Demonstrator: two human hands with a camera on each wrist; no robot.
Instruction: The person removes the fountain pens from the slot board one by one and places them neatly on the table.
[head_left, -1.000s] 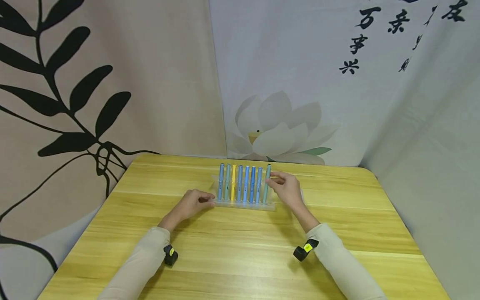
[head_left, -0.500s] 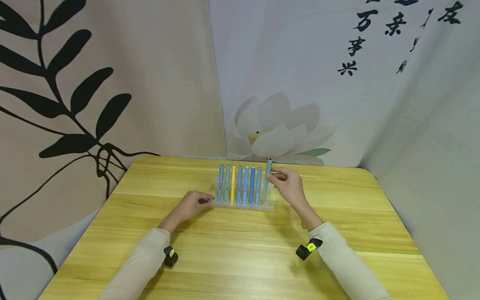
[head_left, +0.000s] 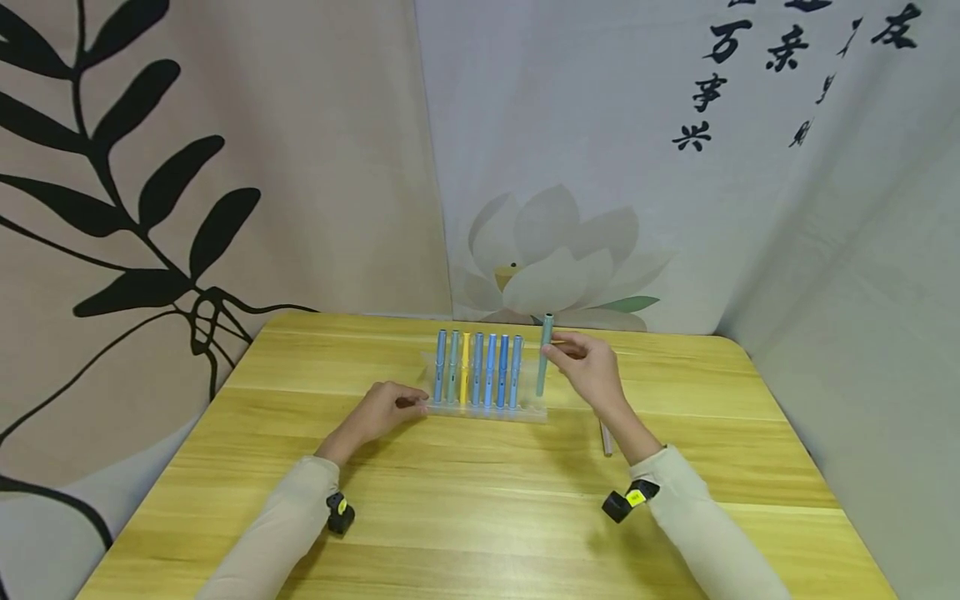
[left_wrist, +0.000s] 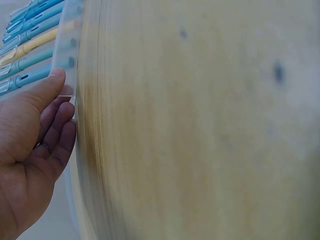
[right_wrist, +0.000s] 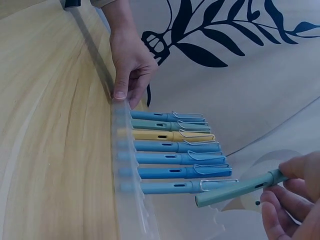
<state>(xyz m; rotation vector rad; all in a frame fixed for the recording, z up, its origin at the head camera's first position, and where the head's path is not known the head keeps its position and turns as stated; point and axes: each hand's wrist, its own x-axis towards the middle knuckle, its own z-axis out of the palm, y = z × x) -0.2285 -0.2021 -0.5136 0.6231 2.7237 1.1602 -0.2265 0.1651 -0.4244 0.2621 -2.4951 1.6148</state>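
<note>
Head view, right hand (head_left: 594,372) pinches a green pen (head_left: 544,357) right of centre, left hand (head_left: 386,408) grips the left end of a clear rack (head_left: 532,413) mid-frame, seven pens (head_left: 477,371) standing in it.

Eight pens (head_left: 491,371) in total: seven stand in one clear rack (head_left: 531,414) and one held green pen (head_left: 542,375) is in a hand. The seven divide into five blue pens (head_left: 503,371), one racked green pen (head_left: 453,367) and one yellow pen (head_left: 465,369). There are two hands, one left hand (head_left: 386,410) and one right hand (head_left: 592,371), plus two pale sleeves (head_left: 277,533) and two black wrist cameras (head_left: 340,512). One slim object (head_left: 606,440), partly hidden by the right forearm, lies on one wooden table (head_left: 450,517). Behind are one printed dark plant (head_left: 138,287) and one pale lotus (head_left: 551,279); the brushed characters (head_left: 707,92) run past the upper edge, so their total cannot be told.
</note>
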